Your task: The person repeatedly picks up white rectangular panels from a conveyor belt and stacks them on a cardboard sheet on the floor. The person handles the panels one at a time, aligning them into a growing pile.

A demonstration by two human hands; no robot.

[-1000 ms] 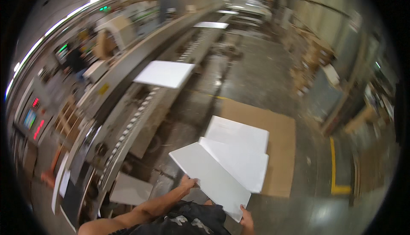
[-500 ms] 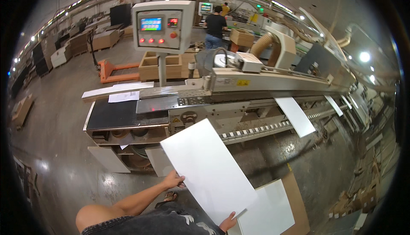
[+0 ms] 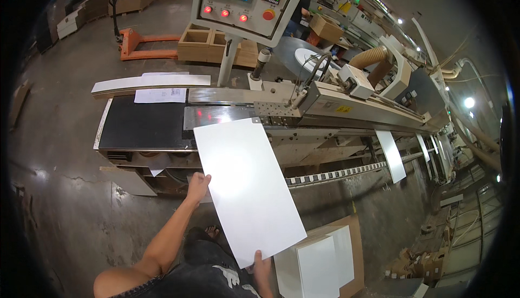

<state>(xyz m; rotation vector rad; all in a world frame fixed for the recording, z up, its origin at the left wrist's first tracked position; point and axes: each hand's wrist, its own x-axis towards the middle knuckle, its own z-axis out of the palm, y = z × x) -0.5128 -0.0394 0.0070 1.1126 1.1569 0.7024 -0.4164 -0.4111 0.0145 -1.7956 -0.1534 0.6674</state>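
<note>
A white rectangular panel [image 3: 246,189] is held between my two hands, tilted in front of a long edge-banding machine [image 3: 363,105]. My left hand [image 3: 199,185] grips its left long edge, fingers curled underneath and partly hidden. At the near end, my right hand [image 3: 261,268] has its thumb on top, with the other fingers out of sight below. The panel's far edge overlaps the view of the machine's metal infeed table [image 3: 216,116]; whether they touch I cannot tell. To the right of my right hand stands a stack of white panels [image 3: 319,265] on a brown board [image 3: 352,233].
A control box [image 3: 244,5] on a post rises behind the infeed table. A black-topped cabinet [image 3: 143,124] with a paper sheet [image 3: 160,96] stands at left. Other white panels [image 3: 391,156] jut from the machine. Behind are an orange pallet jack [image 3: 130,46] and a person [image 3: 300,11].
The panel has moved left and toward the infeed table, held by both hands. My view has shifted closer to the control box. Panels jutting from the machine appear farther right.
</note>
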